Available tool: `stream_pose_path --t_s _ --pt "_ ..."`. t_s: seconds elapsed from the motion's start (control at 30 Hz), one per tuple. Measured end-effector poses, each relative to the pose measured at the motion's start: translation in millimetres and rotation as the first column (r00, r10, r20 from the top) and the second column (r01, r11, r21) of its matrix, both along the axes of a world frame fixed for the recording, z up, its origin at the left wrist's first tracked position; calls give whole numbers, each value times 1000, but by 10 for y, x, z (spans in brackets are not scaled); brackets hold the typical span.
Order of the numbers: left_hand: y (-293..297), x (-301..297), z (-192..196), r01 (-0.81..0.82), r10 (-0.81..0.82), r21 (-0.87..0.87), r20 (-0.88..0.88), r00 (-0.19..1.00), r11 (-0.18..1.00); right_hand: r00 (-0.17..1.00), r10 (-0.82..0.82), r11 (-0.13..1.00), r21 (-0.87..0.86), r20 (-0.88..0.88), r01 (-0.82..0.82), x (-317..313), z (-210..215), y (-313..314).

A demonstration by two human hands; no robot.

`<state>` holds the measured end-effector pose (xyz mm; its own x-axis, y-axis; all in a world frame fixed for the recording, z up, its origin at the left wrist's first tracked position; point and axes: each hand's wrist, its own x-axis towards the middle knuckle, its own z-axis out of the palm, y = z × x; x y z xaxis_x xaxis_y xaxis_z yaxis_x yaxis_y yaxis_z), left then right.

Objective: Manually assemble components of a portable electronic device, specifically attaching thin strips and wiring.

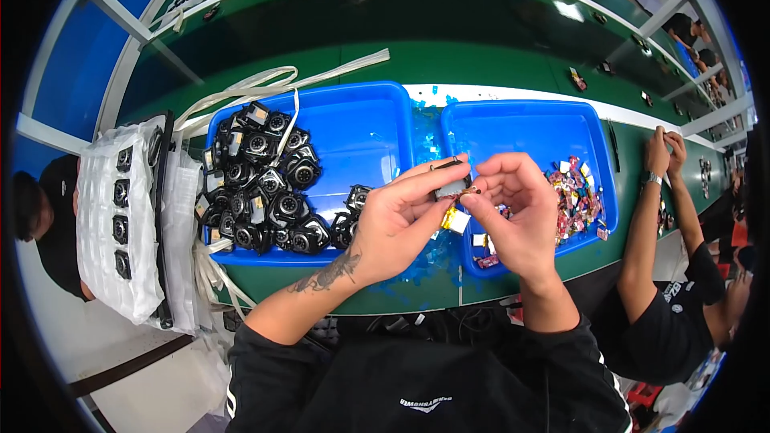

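Observation:
Between the two blue trays, my left hand (393, 220) holds a small black watch-like housing (451, 182), tilted, between thumb and fingers. Thumb and forefinger of my right hand (521, 212) pinch a small reddish part with wires (474, 191) right against the housing. Just below hangs a small yellow-and-white battery-like block (455, 220), close to my left thumb; its connection is hidden. Many similar black housings (273, 182) lie heaped in the left tray (361, 136). Small reddish boards with white and yellow blocks (577, 200) fill part of the right tray (513, 132).
Blue film scraps (429, 140) litter the green table between the trays. Pale straps (321, 72) trail over the left tray. A foam-wrapped stack of housings (120, 216) stands at far left. Beyond a white rail runs a green belt (481, 28) with scattered parts. A co-worker's arms (648, 200) are at right.

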<state>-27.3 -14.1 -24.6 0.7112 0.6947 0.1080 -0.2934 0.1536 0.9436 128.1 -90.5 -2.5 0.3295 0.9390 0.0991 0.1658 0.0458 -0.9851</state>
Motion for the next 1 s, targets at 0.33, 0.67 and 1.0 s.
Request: stream_pose_path --t_s 0.33,0.67,1.0 --pt "-56 -1 -74 -55 54 23 35 998 998 976 -87 992 102 199 68 -95 -151 79" --pt "-13 98 -150 -416 413 19 80 907 909 969 205 979 -25 140 -203 84 -61 632" --pt "-154 11 -223 -175 421 984 172 890 -34 831 95 947 -308 547 94 1341 -743 2231"
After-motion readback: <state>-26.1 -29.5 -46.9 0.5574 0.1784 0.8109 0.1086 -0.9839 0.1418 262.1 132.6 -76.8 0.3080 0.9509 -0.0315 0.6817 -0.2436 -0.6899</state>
